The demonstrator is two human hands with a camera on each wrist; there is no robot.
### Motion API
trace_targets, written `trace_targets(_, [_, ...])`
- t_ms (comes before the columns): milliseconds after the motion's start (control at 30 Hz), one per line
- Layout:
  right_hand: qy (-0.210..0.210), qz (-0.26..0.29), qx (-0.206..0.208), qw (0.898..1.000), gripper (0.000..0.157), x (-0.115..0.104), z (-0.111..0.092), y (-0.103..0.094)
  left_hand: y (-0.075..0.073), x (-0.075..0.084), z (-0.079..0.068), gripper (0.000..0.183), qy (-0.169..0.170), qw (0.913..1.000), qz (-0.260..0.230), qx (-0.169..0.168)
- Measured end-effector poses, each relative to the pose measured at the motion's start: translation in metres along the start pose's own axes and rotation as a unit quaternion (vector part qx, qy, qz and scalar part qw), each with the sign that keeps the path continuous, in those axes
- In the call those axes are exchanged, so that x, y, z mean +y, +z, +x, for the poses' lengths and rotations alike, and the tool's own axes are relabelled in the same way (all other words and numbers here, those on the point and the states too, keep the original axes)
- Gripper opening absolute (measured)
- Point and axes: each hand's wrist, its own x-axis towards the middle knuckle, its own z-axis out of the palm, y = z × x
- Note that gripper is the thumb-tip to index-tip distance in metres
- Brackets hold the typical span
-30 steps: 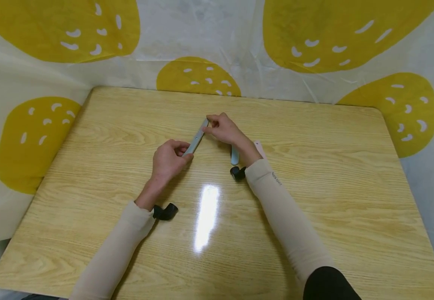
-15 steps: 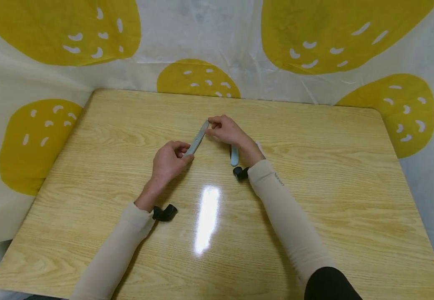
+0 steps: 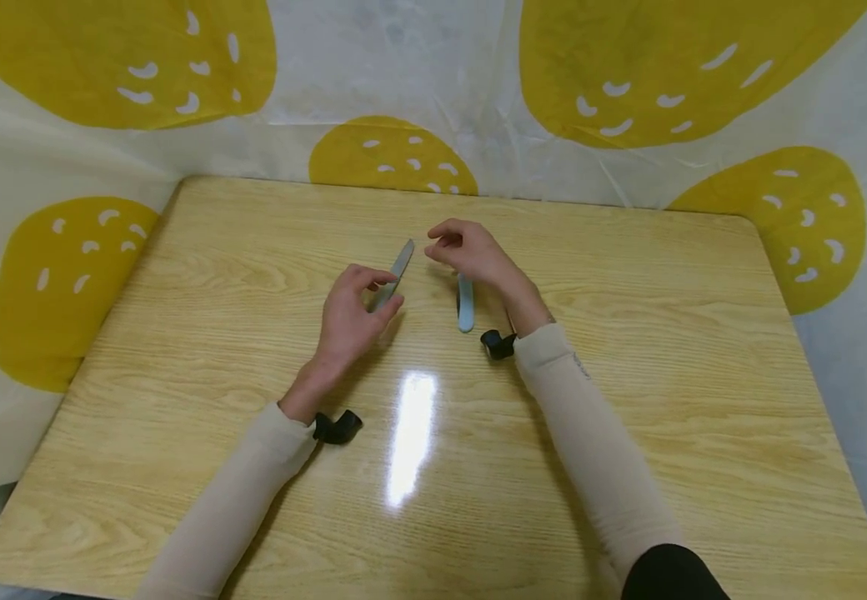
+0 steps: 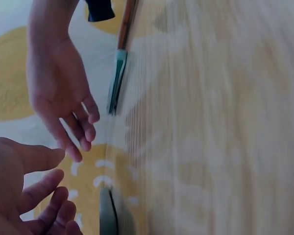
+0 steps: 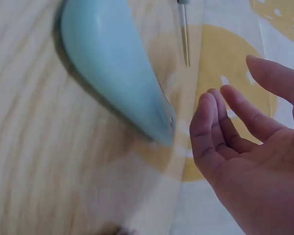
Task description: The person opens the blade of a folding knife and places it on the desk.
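A slim grey folding knife [image 3: 403, 260] lies on the table, blade swung out and tip pointing away. My left hand [image 3: 349, 321] hovers over its handle end with thumb and fingers apart, partly covering it. The left wrist view shows the hand [image 4: 19, 188] beside the knife handle [image 4: 108, 213], not gripping it. To the right, my right hand [image 3: 478, 254] is raised off the table, its fingers loosely bent around nothing. Just below it rests a light-blue folded handle [image 3: 466, 308], seen large in the right wrist view as a curved light-blue body [image 5: 108, 63] with a rivet near one end.
A thin brownish piece [image 4: 126, 24] shows beyond the light-blue handle in the left wrist view; my right wrist mostly hides it from the head view. The wood-grain table [image 3: 666, 375] reaches a white-and-yellow sheet [image 3: 396, 50] at the back and sides.
Both hands have let go of the grey knife, which now lies on the table. My right hand has moved to the right, away from the tip; the left has shifted slightly right.
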Motion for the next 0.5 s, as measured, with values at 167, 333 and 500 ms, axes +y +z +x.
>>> trace_targets(167, [0.007,-0.013,0.003,1.000,0.041,0.003,-0.009,-0.008,0.011,0.006,-0.003,0.026,0.011,0.9991,-0.011,-0.040])
trace_targets(333, [0.012,-0.017,0.008,1.000,0.037,0.011,-0.016,-0.014,0.020,0.014,-0.003,0.026,0.015,0.9970,-0.005,-0.076])
trace_targets(500, [0.013,-0.025,0.012,1.000,0.036,0.017,-0.019,-0.019,0.027,0.019,-0.002,0.029,0.018,0.9946,0.007,-0.102])
